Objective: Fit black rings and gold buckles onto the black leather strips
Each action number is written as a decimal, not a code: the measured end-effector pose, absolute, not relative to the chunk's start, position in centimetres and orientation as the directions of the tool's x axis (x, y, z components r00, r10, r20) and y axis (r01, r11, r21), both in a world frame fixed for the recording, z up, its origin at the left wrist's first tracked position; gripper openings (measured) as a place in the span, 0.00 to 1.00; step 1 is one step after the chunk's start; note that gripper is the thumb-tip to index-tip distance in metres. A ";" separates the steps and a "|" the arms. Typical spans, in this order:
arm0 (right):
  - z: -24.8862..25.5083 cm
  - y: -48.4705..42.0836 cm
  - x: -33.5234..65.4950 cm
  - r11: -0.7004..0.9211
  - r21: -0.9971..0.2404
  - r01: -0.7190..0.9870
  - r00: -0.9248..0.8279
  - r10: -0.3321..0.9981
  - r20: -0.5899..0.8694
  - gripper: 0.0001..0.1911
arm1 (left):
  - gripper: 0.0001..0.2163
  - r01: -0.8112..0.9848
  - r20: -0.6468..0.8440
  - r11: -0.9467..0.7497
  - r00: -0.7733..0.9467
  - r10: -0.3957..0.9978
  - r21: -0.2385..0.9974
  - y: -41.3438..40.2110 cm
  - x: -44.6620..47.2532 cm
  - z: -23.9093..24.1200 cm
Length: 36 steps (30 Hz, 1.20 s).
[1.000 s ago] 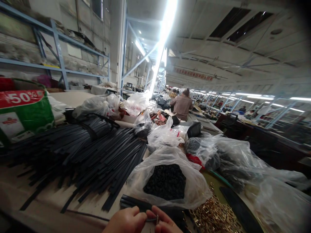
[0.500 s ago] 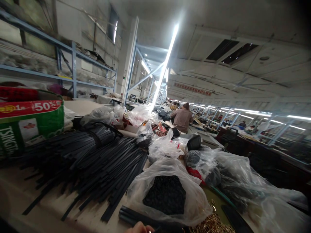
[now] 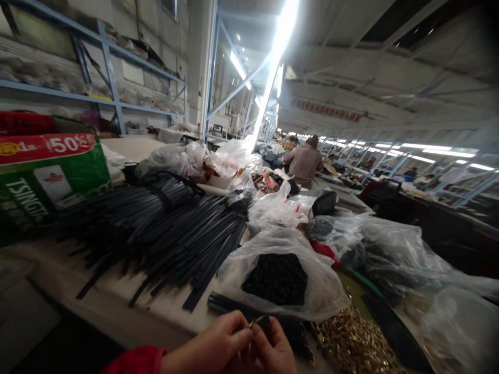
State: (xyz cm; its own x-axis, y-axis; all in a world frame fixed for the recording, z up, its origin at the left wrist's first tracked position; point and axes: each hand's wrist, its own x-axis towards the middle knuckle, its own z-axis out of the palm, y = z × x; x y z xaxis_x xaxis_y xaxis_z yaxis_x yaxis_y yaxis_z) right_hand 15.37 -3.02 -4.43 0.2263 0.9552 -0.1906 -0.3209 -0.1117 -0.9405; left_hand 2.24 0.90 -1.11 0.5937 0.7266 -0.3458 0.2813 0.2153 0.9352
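Low in the view my left hand (image 3: pixel 222 340) and my right hand (image 3: pixel 276 349) meet, fingertips pinched together. A short piece of black strap (image 3: pixel 264 322) shows between the fingers of my right hand. At my left fingertips is a small gold-coloured metal ring (image 3: pixel 253 323), touching the strap; its exact shape is partly hidden. Just beyond my hands lie some black strips (image 3: pixel 220 303) and a clear plastic bag (image 3: pixel 329 296) of small black pieces (image 3: pixel 275 278). A heap of gold metal fittings (image 3: pixel 353 332) lies to the right in a greenish tray (image 3: pixel 353 283).
Long black strips (image 3: pixel 187 244) spread across the table (image 3: pixel 171 306) on the left, beside a green and red bag (image 3: pixel 50 171). More plastic bags (image 3: pixel 393 244) lie to the right. Farther off, a person (image 3: pixel 306 163) sits with their back to me.
Both hands have come into view, holding the strap and ring; before, only some fingertips showed at the bottom edge. The camera has tilted down, so the table sits higher.
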 end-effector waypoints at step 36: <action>-2.8 -5.6 16.0 -0.287 -0.901 -0.324 0.086 0.940 -0.330 0.13 | 0.08 0.239 -0.407 0.334 0.639 0.653 0.912 -0.2 2.5 -0.7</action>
